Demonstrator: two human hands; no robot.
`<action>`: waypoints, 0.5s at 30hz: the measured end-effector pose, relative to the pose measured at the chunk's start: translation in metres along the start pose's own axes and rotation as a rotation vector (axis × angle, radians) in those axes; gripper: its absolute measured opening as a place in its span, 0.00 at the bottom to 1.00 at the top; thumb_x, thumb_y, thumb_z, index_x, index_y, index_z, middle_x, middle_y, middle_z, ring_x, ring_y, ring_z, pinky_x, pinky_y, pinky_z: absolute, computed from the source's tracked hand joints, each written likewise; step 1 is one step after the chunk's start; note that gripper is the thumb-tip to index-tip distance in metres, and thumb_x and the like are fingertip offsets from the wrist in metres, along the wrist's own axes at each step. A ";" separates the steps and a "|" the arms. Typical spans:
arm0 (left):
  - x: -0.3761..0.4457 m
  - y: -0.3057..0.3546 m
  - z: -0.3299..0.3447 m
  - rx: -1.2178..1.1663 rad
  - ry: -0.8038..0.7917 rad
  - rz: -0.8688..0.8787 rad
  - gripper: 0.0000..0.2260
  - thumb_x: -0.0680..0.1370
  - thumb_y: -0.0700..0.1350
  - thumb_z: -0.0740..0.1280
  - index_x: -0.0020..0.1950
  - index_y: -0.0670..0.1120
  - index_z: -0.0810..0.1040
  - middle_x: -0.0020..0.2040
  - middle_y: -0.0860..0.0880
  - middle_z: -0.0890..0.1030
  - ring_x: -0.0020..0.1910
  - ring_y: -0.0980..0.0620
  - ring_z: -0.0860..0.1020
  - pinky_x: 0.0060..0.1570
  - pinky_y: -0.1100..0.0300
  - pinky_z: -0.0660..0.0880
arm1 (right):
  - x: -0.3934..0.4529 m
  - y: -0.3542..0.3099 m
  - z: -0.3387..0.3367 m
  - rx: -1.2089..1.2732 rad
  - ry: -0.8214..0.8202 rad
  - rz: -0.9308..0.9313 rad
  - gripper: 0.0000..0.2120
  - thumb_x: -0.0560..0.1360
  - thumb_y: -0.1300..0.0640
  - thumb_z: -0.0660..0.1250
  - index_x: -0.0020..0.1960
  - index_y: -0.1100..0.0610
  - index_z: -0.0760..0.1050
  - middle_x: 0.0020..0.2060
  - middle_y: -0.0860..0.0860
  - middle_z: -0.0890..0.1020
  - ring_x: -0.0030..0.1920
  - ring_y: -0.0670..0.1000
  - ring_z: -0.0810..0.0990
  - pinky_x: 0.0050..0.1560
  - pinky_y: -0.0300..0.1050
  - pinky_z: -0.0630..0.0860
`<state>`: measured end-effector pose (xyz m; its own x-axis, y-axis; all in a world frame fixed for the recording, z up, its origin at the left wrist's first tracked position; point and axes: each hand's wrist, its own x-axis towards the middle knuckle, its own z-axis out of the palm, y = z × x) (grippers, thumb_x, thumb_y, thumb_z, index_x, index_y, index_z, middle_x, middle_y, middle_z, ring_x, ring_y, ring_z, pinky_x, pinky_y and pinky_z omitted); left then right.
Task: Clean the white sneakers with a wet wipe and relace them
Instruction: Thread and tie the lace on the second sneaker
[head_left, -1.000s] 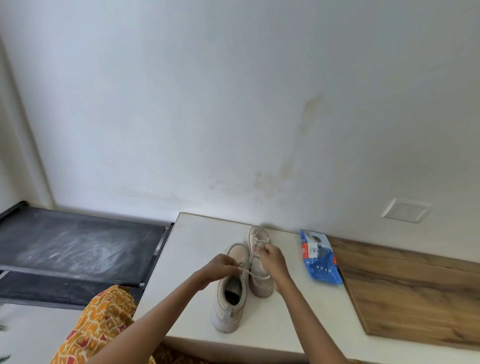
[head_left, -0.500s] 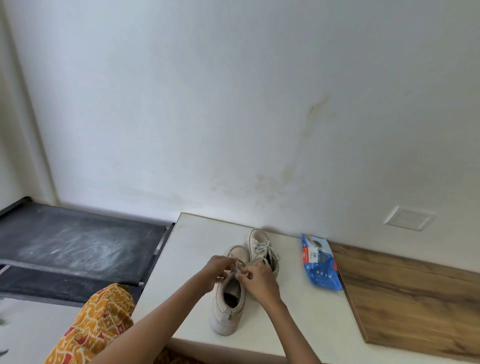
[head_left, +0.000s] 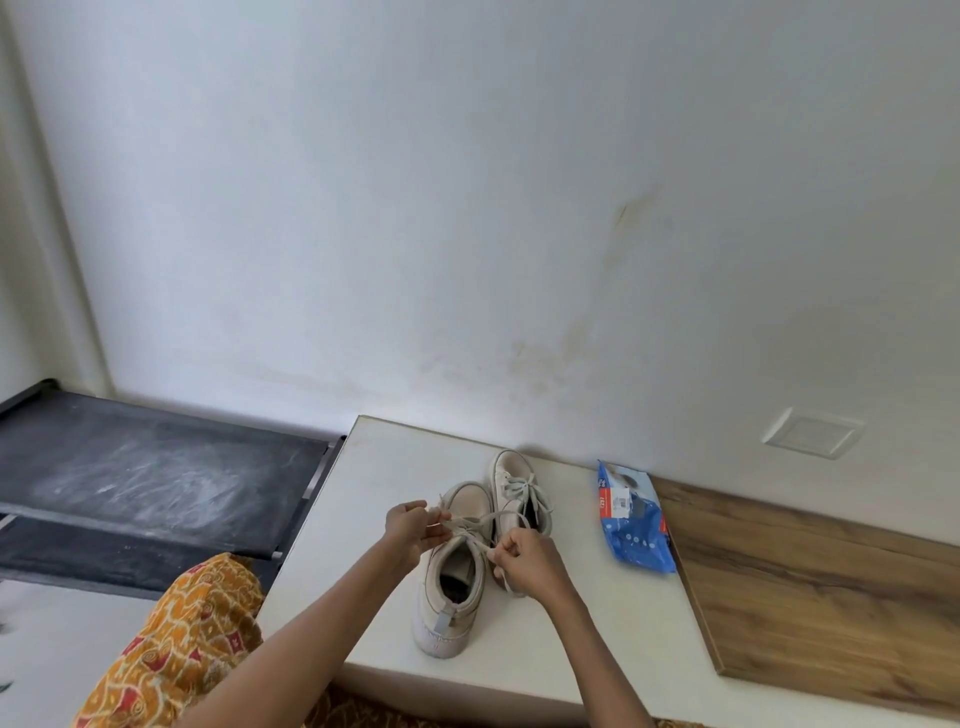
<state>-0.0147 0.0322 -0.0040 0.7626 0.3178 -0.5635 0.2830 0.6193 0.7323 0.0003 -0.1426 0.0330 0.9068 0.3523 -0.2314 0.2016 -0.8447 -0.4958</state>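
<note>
Two sneakers (head_left: 467, 551) point toes toward the wall (head_left: 467, 208).

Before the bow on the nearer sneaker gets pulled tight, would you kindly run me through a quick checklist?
1. Left hand pinches a lace end: ok.
2. Right hand pinches the other lace end: ok.
3. Lace spans between the hands over the near sneaker: ok.
4. Near sneaker sits flat on the white table: ok.
5. Lace threaded through every eyelet: cannot tell.
6. Far sneaker already laced and tied: ok.
</note>
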 end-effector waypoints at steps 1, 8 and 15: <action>0.000 -0.001 0.000 -0.003 0.011 -0.002 0.13 0.78 0.28 0.58 0.59 0.39 0.63 0.36 0.40 0.77 0.32 0.45 0.73 0.33 0.53 0.75 | -0.001 0.000 0.002 0.002 0.002 0.007 0.12 0.75 0.51 0.66 0.34 0.48 0.69 0.29 0.42 0.78 0.37 0.45 0.77 0.44 0.41 0.73; 0.001 -0.002 0.002 -0.047 0.066 -0.013 0.06 0.79 0.29 0.54 0.50 0.37 0.67 0.38 0.39 0.76 0.32 0.43 0.73 0.30 0.51 0.77 | -0.001 -0.005 -0.002 -0.055 -0.053 0.006 0.08 0.76 0.54 0.65 0.38 0.48 0.72 0.41 0.49 0.81 0.46 0.49 0.79 0.43 0.39 0.68; -0.009 0.031 0.012 -0.116 -0.016 -0.011 0.09 0.79 0.32 0.54 0.41 0.39 0.68 0.31 0.43 0.67 0.29 0.48 0.67 0.34 0.52 0.72 | 0.002 -0.019 -0.027 0.205 -0.245 -0.006 0.13 0.77 0.54 0.62 0.34 0.53 0.72 0.35 0.45 0.74 0.35 0.45 0.71 0.39 0.40 0.67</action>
<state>-0.0055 0.0398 0.0287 0.7690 0.2998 -0.5646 0.2233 0.7017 0.6766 0.0081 -0.1364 0.0643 0.7847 0.4645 -0.4105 0.1049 -0.7522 -0.6506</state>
